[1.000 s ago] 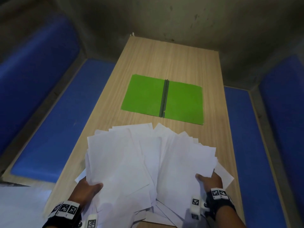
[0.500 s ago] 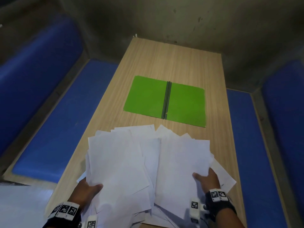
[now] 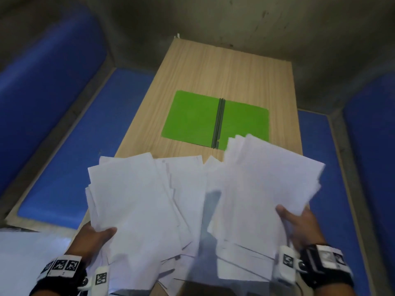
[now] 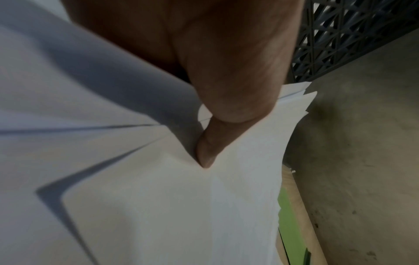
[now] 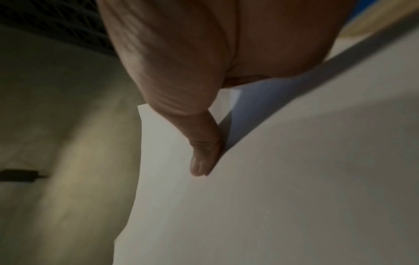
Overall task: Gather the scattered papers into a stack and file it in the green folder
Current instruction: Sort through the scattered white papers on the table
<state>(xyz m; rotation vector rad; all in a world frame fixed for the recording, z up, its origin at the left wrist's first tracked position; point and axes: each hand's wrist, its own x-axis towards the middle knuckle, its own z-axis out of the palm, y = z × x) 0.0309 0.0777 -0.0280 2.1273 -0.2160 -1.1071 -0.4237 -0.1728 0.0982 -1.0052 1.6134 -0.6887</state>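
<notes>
Many white papers (image 3: 136,201) lie fanned over the near end of the wooden table (image 3: 213,67). My left hand (image 3: 94,236) grips a sheaf at its near left edge, thumb on top (image 4: 206,154). My right hand (image 3: 297,225) grips a second sheaf (image 3: 263,182) by its near right corner, thumb on top (image 5: 201,161), and holds it raised and tilted; its far corner covers the near right corner of the green folder (image 3: 192,120). The folder lies open and flat in the middle of the table, dark spine upward. The fingers under the sheets are hidden.
Blue bench seats (image 3: 70,146) run along both sides of the narrow table, the right one (image 3: 316,167) partly behind the raised sheets. A grey concrete wall (image 3: 235,22) closes off the far end. A dark lattice crate (image 4: 353,35) shows in the left wrist view.
My right hand has lifted its sheaf off the pile, up and toward the folder, so it now overlaps the folder's near right corner. The left hand keeps its grip in place.
</notes>
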